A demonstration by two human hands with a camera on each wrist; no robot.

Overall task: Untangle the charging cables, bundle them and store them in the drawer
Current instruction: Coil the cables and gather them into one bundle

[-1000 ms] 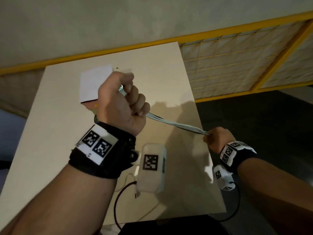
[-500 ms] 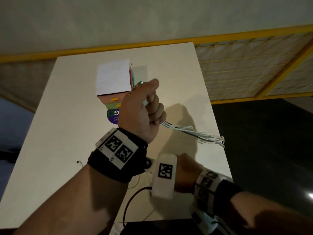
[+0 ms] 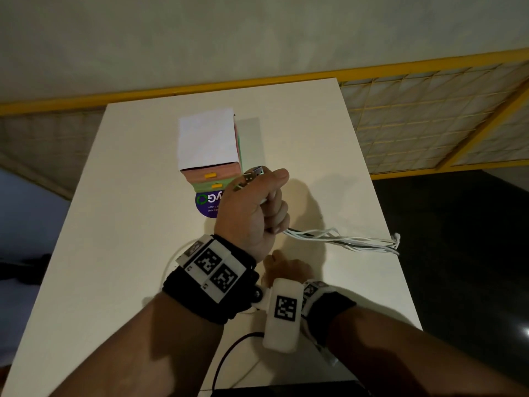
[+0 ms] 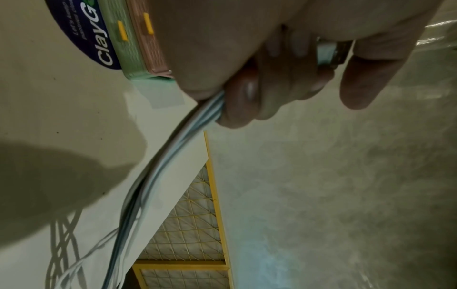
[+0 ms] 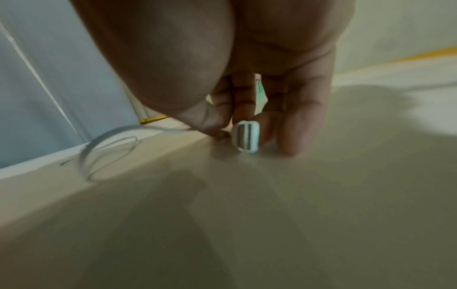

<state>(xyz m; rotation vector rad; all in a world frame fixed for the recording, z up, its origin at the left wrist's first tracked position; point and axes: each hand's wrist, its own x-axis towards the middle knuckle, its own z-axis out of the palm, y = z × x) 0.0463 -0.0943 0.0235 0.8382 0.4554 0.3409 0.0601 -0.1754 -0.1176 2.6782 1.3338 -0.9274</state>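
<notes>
My left hand (image 3: 252, 207) is raised over the table and grips a folded bundle of white charging cables (image 3: 343, 240). A metal USB plug (image 3: 254, 173) sticks out above its thumb. The bundle's far loops hang free towards the table's right edge. In the left wrist view the fingers (image 4: 247, 97) wrap the strands (image 4: 158, 176). My right hand (image 3: 289, 267) is low on the table, partly hidden under the left wrist. Its fingers (image 5: 296, 127) and thumb pinch a white plug (image 5: 247, 136) of a loose cable (image 5: 106, 144).
A small drawer unit (image 3: 209, 144) with a white top, pink and green drawers and yellow handles stands mid-table on a purple round label (image 3: 204, 206); its drawers look closed. The white table (image 3: 114, 224) ends close on the right, with dark floor beyond. A black wire (image 3: 226, 359) trails near the front edge.
My right hand let go of the bundle's far end and came back under the left wrist, down to the table. The bundle's end went slack. My left hand stayed raised.
</notes>
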